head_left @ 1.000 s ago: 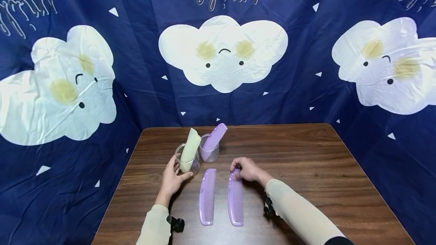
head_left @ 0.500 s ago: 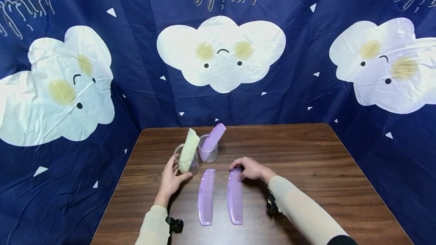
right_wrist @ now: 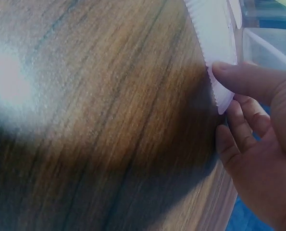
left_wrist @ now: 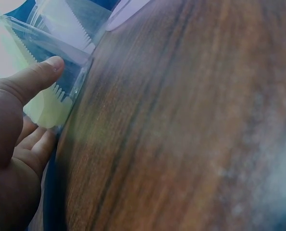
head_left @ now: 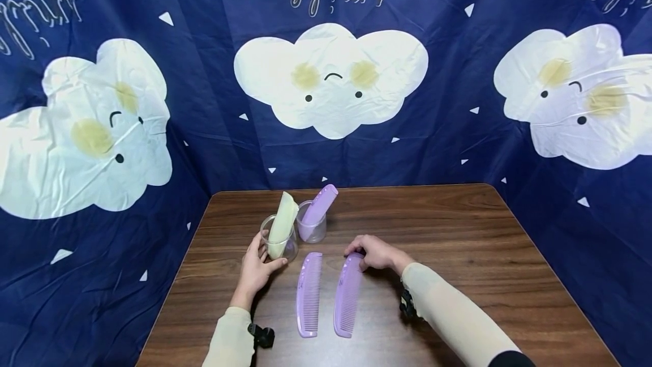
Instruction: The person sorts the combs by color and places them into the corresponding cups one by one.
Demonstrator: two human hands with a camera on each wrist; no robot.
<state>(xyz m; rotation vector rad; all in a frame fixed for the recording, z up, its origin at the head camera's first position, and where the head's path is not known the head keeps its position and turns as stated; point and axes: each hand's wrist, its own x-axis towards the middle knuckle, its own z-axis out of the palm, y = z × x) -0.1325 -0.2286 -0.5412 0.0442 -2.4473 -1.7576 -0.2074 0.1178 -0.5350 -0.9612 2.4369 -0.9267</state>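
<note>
My left hand (head_left: pixel 256 272) holds a clear cup (head_left: pixel 292 250), with the thumb on one side and the fingers on the other. A pale green comb (head_left: pixel 283 224) leans inside that cup; it may be more than one. My right hand (head_left: pixel 374 252) pinches the far end of a purple comb (head_left: pixel 347 302), which lies slanted with its near end to the left. In the right wrist view the thumb is on top of the comb (right_wrist: pixel 215 41). To its left, a second purple comb (head_left: pixel 308 299) lies on the table, teeth facing right.
Behind the held cup stands another clear cup (head_left: pixel 317 233) with a purple comb (head_left: pixel 322 204) leaning out to the right. The wooden table (head_left: pixel 433 225) ends at a dark blue curtain (head_left: pixel 458 146) printed with clouds.
The comb under my right hand has turned slightly, its near end swinging left. The right hand has shifted only a little. My left hand and both cups have stayed in place.
</note>
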